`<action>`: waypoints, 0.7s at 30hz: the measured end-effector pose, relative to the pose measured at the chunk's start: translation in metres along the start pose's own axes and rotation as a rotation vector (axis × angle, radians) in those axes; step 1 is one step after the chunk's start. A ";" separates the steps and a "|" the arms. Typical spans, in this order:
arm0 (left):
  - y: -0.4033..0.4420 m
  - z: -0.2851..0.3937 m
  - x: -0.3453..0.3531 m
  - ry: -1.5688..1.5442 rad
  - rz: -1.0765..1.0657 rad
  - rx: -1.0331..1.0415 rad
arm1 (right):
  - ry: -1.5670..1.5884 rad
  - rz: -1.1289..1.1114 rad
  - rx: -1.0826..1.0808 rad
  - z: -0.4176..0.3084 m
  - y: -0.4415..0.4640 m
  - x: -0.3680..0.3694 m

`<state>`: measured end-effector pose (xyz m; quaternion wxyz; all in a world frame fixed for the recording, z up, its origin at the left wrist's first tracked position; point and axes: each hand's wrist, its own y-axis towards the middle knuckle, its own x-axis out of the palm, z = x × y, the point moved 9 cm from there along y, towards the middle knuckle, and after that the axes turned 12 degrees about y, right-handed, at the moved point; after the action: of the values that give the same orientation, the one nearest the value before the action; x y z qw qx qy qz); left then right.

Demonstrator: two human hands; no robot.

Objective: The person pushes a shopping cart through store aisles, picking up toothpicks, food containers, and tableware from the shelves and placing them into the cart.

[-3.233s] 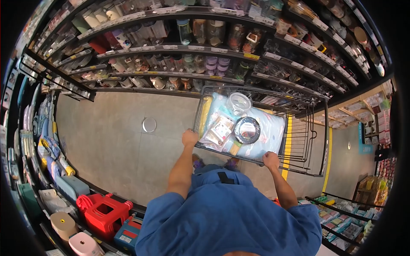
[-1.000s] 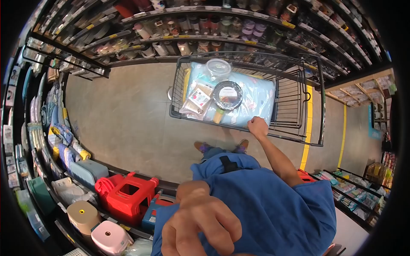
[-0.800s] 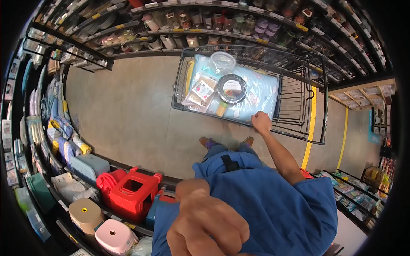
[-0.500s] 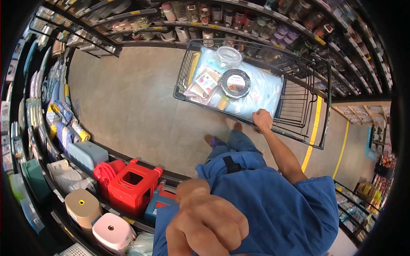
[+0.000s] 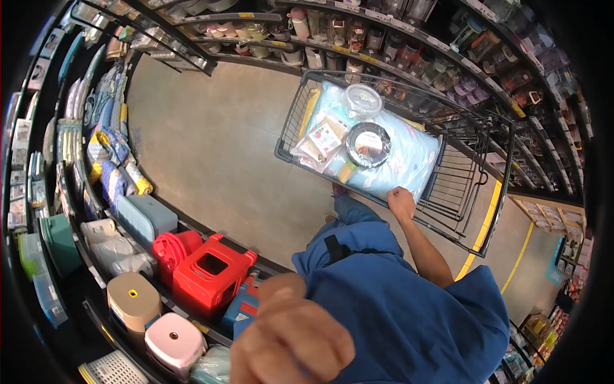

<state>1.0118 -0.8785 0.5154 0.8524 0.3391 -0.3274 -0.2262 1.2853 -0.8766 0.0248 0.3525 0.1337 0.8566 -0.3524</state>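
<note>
My right hand (image 5: 401, 203) is closed on the near side rail of a dark wire shopping cart (image 5: 457, 232). Inside the cart lies a light-blue plastic-wrapped bedding pack (image 5: 409, 147). On top of it rest a black round pan-like item with a label (image 5: 368, 146), a clear round container (image 5: 363, 100) and a clear packet with a white label (image 5: 324, 139). My left hand (image 5: 291, 339) is raised close to the camera at the lower left, its fingers curled and blurred. Whatever it may hold is hidden.
Shelves with bottles and jars (image 5: 358, 38) run behind the cart. At left, shelving holds rolled textiles (image 5: 112, 160), a red plastic bin (image 5: 214, 272), a beige bin (image 5: 133, 301) and a pink bin (image 5: 176, 339). Yellow lines (image 5: 486, 224) mark the floor at right.
The cart and shelves sit further right and slightly lower in view. My right hand keeps its hold on the rail. My left hand has shifted slightly left, and my feet have changed position.
</note>
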 end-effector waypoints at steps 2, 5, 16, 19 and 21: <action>0.019 -0.002 -0.011 0.053 0.105 0.063 | 0.003 -0.010 -0.012 -0.009 0.002 0.002; 0.036 -0.014 -0.034 0.032 0.063 0.141 | -0.016 -0.031 -0.036 -0.018 0.012 0.010; 0.055 0.012 -0.105 0.098 0.205 0.012 | -0.073 -0.035 -0.013 -0.072 0.012 0.042; 0.059 0.029 -0.138 0.023 0.112 0.069 | -0.082 -0.002 -0.016 -0.086 0.018 0.052; 0.060 0.045 -0.165 -0.047 0.010 0.080 | -0.063 0.046 -0.007 -0.096 0.020 0.055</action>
<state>0.8769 -0.7570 0.5173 0.8315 0.3658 -0.3576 -0.2166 1.2060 -0.7963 0.0247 0.3878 0.1408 0.8429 -0.3454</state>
